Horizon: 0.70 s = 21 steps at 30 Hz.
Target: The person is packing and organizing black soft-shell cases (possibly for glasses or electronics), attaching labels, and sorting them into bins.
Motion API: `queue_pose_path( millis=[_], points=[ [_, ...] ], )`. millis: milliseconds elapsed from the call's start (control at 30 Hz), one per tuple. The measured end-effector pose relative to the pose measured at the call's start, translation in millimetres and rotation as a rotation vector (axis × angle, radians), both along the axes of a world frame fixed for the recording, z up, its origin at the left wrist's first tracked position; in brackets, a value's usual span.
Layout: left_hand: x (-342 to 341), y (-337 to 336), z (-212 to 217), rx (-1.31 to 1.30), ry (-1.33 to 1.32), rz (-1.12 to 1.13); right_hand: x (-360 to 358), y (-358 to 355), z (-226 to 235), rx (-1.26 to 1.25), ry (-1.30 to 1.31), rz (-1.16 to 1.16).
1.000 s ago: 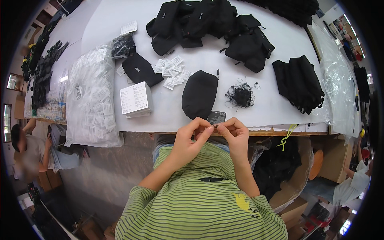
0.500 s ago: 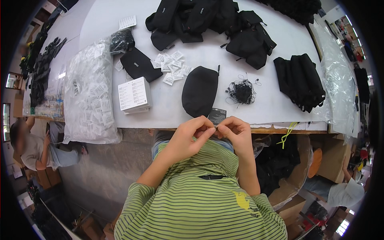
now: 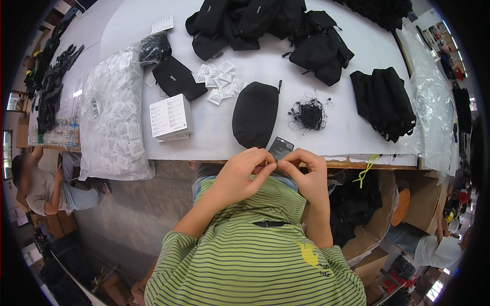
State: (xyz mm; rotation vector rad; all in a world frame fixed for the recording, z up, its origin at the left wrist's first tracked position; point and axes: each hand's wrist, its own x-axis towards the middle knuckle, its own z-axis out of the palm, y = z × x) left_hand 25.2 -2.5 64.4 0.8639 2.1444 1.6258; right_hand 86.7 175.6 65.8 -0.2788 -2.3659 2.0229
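Observation:
Just off the table's front edge, my left hand [image 3: 246,174] and my right hand [image 3: 308,173] meet fingertip to fingertip, both pinched closed. A small black hang tag [image 3: 280,148] with pale print sticks up between them, its near corner at the fingertips. Any thin cord held there is too small to see. Right beyond my left hand lies a black zip pouch [image 3: 255,115], flat on the white tabletop. A tangle of thin black tag strings [image 3: 309,115] sits to the right of the pouch.
Left of the pouch are small white packets [image 3: 220,84], a stack of white printed cards [image 3: 170,118], another black pouch [image 3: 178,79] and a clear bag of packets [image 3: 113,115]. Black pouches [image 3: 265,20] pile up at the back; more folded black ones [image 3: 383,102] lie at right.
The hang tag has tilted and shifted slightly right between my fingertips. My right hand has turned a little and moved slightly right; the pouch stays put.

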Motion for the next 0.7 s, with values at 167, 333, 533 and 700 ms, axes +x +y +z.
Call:
queue_pose_path(
  millis=[167, 333, 533, 700],
  points=[
    [-4, -2, -9, 0.098, -0.323, -0.006, 2, 6, -9, -0.219, -0.032, 0.075],
    [2, 3, -2, 0.012, -0.036, -0.144, -21, 30, -52, -0.361, -0.045, 0.075],
    [8, 4, 12, 0.030, 0.099, -0.343, -41, 10, -88, -0.560, -0.424, -0.037],
    [-17, 7, 11, 0.108, 0.221, -0.218, -41, 15, -89, -0.502, -0.263, 0.042]
  ],
)
